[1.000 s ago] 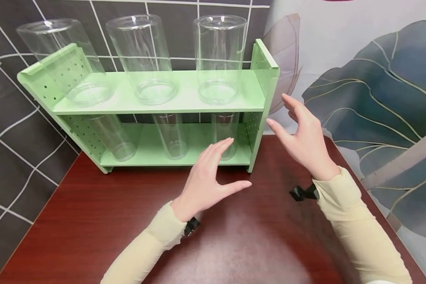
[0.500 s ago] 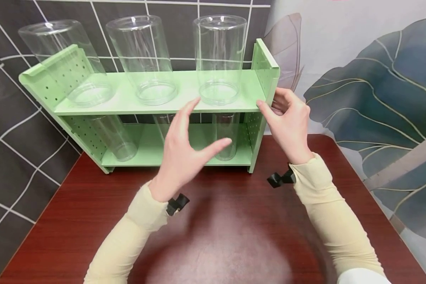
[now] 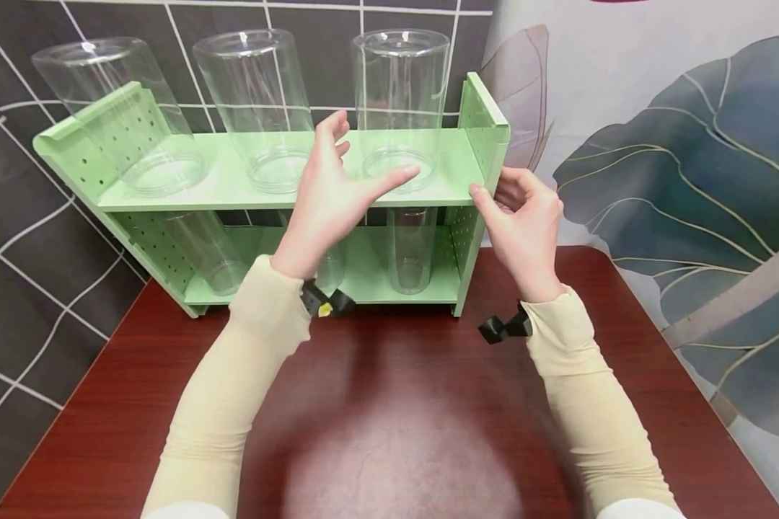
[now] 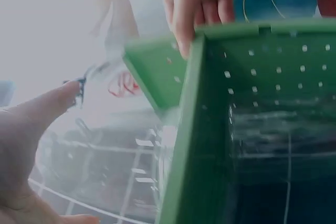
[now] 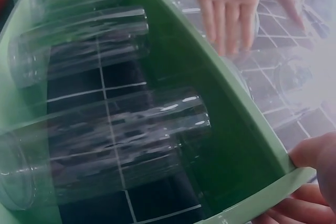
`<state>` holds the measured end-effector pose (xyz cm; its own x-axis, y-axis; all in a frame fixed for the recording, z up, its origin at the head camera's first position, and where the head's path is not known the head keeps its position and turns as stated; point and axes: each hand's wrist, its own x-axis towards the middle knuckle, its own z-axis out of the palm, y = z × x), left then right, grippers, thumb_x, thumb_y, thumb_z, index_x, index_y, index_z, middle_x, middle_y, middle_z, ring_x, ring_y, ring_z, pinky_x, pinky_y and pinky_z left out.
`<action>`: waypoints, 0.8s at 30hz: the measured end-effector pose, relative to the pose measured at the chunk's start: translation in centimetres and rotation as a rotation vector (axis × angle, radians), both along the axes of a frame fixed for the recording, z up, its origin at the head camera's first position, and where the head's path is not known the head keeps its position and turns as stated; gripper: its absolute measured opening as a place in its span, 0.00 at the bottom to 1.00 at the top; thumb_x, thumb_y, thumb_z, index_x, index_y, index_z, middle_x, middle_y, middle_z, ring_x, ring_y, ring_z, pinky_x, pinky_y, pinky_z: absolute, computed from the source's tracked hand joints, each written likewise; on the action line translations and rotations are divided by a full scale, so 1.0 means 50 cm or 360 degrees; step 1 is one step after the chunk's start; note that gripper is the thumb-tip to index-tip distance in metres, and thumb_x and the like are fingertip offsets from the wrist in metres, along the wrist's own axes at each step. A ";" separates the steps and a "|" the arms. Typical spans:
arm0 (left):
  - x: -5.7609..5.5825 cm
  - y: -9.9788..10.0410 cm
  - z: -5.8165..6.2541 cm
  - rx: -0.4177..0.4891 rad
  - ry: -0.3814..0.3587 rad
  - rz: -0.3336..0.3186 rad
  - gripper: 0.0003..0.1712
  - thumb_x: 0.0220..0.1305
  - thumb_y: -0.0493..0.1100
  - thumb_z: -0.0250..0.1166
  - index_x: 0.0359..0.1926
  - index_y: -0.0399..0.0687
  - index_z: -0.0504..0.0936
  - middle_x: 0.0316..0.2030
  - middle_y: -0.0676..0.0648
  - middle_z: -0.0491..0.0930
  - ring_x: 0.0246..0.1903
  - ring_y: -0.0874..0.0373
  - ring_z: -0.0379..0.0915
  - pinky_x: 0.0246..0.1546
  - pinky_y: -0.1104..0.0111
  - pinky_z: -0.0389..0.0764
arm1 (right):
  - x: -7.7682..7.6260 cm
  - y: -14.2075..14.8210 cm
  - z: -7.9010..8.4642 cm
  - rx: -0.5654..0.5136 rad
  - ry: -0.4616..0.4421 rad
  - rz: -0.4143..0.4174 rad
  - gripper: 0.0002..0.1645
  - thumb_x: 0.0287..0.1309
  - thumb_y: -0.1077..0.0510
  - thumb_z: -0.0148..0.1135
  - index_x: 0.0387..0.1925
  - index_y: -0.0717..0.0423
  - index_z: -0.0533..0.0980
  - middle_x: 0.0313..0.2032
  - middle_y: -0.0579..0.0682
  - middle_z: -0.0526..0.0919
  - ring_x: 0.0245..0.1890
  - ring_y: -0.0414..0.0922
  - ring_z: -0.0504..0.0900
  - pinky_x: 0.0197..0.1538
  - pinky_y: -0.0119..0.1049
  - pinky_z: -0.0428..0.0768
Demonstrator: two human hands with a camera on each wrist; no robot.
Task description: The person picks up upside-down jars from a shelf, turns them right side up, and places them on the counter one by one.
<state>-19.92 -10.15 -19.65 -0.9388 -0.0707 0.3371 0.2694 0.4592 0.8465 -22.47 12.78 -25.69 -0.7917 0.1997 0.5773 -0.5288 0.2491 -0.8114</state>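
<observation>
A green two-tier rack (image 3: 487,137) stands on the table in the head view. My right hand (image 3: 526,234) grips its right side panel, thumb on the front edge of the upper shelf and fingers behind the panel. Raised in front of the upper shelf, my left hand (image 3: 327,194) has thumb and fingers spread. It is nearest the right-hand large clear cylinder (image 3: 399,86); between hand and cylinder I cannot tell any contact. A middle large cylinder (image 3: 253,94) is partly hidden behind that hand. The right wrist view shows the right thumb (image 5: 310,150) at the shelf corner.
At the upper shelf's left stands another large clear cylinder (image 3: 113,94). Below are narrower clear cylinders, one at the right (image 3: 410,249) and one at the left (image 3: 210,252). A dark tiled wall (image 3: 32,303) rises behind the red-brown table (image 3: 415,432). A leaf-patterned curtain (image 3: 720,216) hangs at the right.
My right hand has moved left and taken hold of the rack's right side panel. My left hand has risen from in front of the lower shelf to the upper shelf, still spread.
</observation>
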 end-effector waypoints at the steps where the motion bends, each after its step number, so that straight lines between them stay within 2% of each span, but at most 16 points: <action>1: -0.009 0.000 0.003 -0.0012 -0.0062 0.0005 0.67 0.46 0.68 0.79 0.79 0.58 0.51 0.76 0.59 0.55 0.71 0.67 0.55 0.66 0.71 0.62 | 0.006 -0.002 0.004 -0.0004 -0.0004 0.0000 0.17 0.57 0.64 0.73 0.47 0.69 0.82 0.42 0.61 0.88 0.45 0.45 0.88 0.49 0.34 0.84; 4: -0.033 0.000 0.006 -0.0041 -0.0186 0.0011 0.68 0.45 0.69 0.79 0.79 0.57 0.50 0.75 0.56 0.56 0.70 0.65 0.58 0.65 0.70 0.65 | 0.023 -0.009 0.013 -0.0005 -0.0011 -0.0009 0.17 0.58 0.65 0.72 0.47 0.70 0.82 0.42 0.61 0.88 0.45 0.46 0.88 0.49 0.34 0.84; 7: -0.050 0.004 0.007 -0.0095 -0.0242 0.0019 0.69 0.44 0.68 0.80 0.79 0.56 0.51 0.74 0.55 0.58 0.68 0.63 0.61 0.63 0.70 0.68 | 0.028 -0.012 0.017 -0.0006 -0.0006 -0.0011 0.17 0.58 0.64 0.72 0.47 0.70 0.82 0.42 0.61 0.88 0.45 0.47 0.88 0.49 0.34 0.84; 12: -0.068 0.014 0.008 -0.0243 -0.0299 0.0039 0.70 0.43 0.68 0.80 0.79 0.54 0.49 0.73 0.52 0.62 0.67 0.59 0.65 0.62 0.68 0.70 | 0.008 -0.008 0.003 -0.0018 0.0005 -0.0004 0.17 0.57 0.64 0.73 0.48 0.69 0.83 0.43 0.61 0.88 0.46 0.47 0.88 0.49 0.35 0.84; 19: -0.080 0.028 0.005 -0.0341 -0.0274 0.0092 0.67 0.47 0.64 0.81 0.77 0.51 0.50 0.72 0.48 0.66 0.67 0.57 0.66 0.63 0.68 0.69 | -0.027 0.010 -0.024 -0.0030 -0.0009 -0.0010 0.19 0.57 0.62 0.75 0.49 0.66 0.83 0.43 0.59 0.88 0.46 0.46 0.88 0.49 0.36 0.84; 24: -0.072 0.029 0.001 -0.0285 -0.0208 0.0117 0.63 0.48 0.63 0.80 0.76 0.52 0.52 0.71 0.49 0.68 0.65 0.57 0.67 0.61 0.69 0.70 | -0.013 0.001 -0.012 -0.0030 -0.0002 -0.0005 0.18 0.57 0.63 0.74 0.49 0.67 0.83 0.43 0.60 0.88 0.46 0.46 0.88 0.49 0.36 0.84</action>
